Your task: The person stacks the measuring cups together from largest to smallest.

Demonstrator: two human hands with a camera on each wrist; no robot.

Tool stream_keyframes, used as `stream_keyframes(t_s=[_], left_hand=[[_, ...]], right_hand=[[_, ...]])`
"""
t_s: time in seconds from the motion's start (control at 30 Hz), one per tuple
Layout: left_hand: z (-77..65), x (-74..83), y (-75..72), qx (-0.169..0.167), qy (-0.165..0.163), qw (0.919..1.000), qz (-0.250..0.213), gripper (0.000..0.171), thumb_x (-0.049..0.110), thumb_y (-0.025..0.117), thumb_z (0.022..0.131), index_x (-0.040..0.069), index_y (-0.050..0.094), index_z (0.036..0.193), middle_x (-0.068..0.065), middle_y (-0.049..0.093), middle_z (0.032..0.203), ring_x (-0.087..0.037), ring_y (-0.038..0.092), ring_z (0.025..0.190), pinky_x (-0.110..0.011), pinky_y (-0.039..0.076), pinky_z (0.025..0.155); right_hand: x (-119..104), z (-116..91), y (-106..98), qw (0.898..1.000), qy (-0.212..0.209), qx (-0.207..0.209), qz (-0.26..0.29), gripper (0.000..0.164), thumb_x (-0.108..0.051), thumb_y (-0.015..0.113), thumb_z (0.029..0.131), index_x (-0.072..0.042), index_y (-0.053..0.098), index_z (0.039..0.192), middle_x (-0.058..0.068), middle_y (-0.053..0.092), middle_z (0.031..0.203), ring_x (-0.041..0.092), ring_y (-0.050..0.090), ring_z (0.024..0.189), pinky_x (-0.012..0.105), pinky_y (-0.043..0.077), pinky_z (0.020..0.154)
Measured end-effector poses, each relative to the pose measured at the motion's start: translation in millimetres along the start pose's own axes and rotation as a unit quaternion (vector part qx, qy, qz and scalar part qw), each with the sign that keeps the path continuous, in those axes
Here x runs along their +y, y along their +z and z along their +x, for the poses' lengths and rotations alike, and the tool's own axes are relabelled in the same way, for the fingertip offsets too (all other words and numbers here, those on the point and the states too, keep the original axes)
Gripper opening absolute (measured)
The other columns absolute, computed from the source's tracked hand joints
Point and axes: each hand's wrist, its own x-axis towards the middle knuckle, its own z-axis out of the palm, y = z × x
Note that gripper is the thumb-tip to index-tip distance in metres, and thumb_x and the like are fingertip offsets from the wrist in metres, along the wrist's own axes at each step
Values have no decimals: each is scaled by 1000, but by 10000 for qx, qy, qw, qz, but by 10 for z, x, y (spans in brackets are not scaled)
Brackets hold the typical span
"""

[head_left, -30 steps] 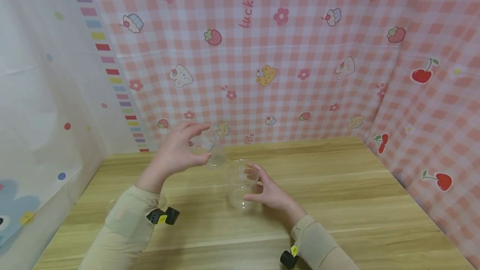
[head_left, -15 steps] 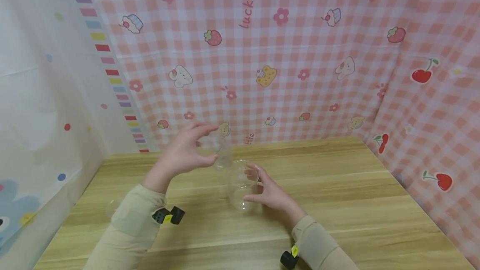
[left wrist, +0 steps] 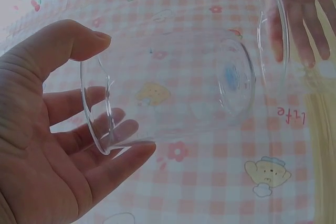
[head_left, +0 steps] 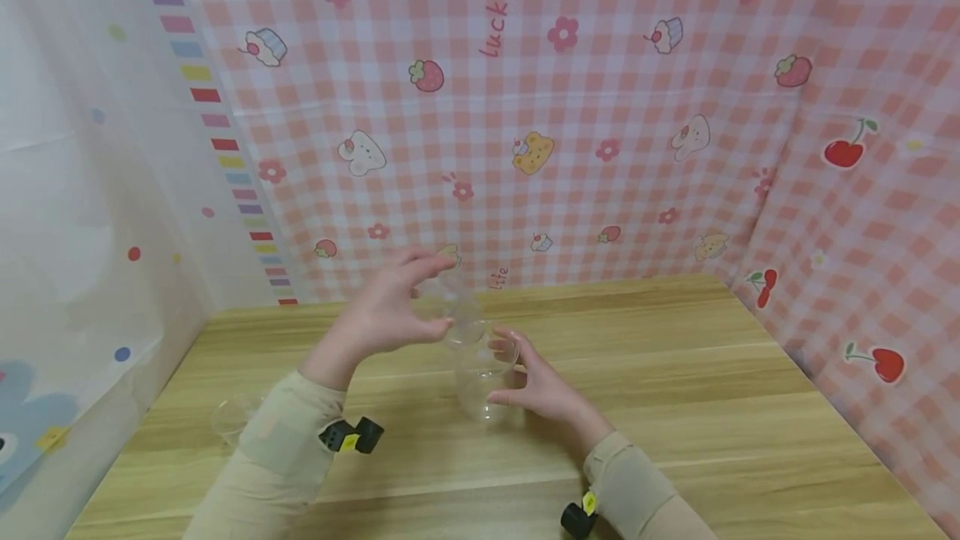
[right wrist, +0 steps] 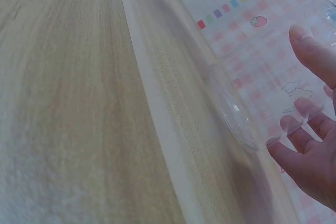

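Observation:
My left hand (head_left: 386, 307) holds a clear cup (left wrist: 178, 87) by its rim, thumb on one side and fingers on the other. The cup is lifted off the table, its base pointing at the open mouth of a second clear cup (head_left: 480, 394). That second cup stands upright on the table, with my right hand (head_left: 536, 382) curled round its right side. In the left wrist view the upper cup's base is close to the lower cup's rim; I cannot tell whether they touch. In the right wrist view the lower cup's base (right wrist: 236, 116) is on the wood.
Another clear object (head_left: 232, 419), seemingly a cup, is at the left of the wooden table (head_left: 675, 407), partly hidden by my left forearm. A pink checked cloth (head_left: 600, 107) hangs behind the table and along its right side. A white sheet (head_left: 75, 190) hangs on the left.
My left hand has moved right and slightly down, bringing its cup over the other cup's rim. More of the object behind my left forearm shows. The right hand stays put.

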Motion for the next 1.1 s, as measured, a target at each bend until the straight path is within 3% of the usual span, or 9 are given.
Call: stream_keyframes(t_s=[0.47,0.83,1.1], left_hand=[[39,53,97,-81,166,9998,30,70,21,85,72,12,60,137,-11,54,133,-27,59,104,-41,55,83],[62,75,182,-215,340,9991,135,70,22,85,71,10,61,135,-10,56,132,-28,55,116,-47,53,89],[81,74,226,-346,362,9984,252,71,25,84,71,10,60,136,-10,54,135,-29,55,118,-47,52,92]], right_hand=[[4,14,-1,10000,49,41,5,91,-3,79,83,-17,24,153,19,41,149,38,40,135,53,37,109],[-10,3,-5,9991,420,68,39,90,-5,79,84,-13,22,154,18,38,149,38,38,136,51,37,109],[-6,3,-8,9989,454,56,60,90,-5,79,84,-13,22,153,16,38,149,38,38,135,51,38,109]])
